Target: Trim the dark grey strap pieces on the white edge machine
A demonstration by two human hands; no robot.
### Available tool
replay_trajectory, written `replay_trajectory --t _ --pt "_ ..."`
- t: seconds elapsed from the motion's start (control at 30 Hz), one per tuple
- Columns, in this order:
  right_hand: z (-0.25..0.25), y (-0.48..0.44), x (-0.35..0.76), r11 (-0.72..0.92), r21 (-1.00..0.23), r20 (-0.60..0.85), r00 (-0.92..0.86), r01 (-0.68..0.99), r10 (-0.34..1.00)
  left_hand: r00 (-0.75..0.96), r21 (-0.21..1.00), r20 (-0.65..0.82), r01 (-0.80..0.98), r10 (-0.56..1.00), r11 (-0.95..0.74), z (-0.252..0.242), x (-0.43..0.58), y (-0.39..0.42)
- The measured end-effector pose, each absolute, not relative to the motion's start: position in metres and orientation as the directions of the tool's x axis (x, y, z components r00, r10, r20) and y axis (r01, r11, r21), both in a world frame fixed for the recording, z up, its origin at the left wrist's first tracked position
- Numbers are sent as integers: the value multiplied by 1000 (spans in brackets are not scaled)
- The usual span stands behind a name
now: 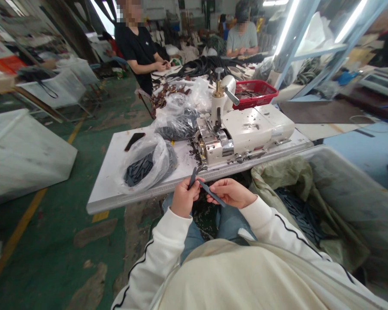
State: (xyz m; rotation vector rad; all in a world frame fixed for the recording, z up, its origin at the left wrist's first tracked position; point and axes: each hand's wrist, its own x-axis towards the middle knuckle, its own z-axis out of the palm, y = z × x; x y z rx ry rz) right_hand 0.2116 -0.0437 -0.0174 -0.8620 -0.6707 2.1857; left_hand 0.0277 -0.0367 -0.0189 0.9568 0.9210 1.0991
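I have the left hand pinching one dark strip upright between thumb and finger, while the right hand pinches a slanting strip that reaches across to the left fingertips; whether these are one folded piece, I can't tell. Both are held just off the near edge of the desk, in front of the white machine. On my left, a plastic bag of similar strips sits on the desk, and an open sack holds more on my right.
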Motion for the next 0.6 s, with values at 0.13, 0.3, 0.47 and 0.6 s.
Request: replay_trajectory --t 0.13,0.3,0.47,0.6 --pt "-15 -43 213 -669 -635 -378 -601 -386 705 201 945 -132 -270 971 185 -20 28 -36" --pt "-18 -48 202 -793 -486 -321 -769 -367 553 194 960 -170 -189 966 207 -23 29 -37" --pt "-24 -13 198 -453 -813 -304 -397 -366 866 76 930 -225 -281 972 237 -22 26 -35" --pt "-17 52 216 -186 -961 -207 85 -207 975 49 884 -270 -382 962 268 -19 18 -36"
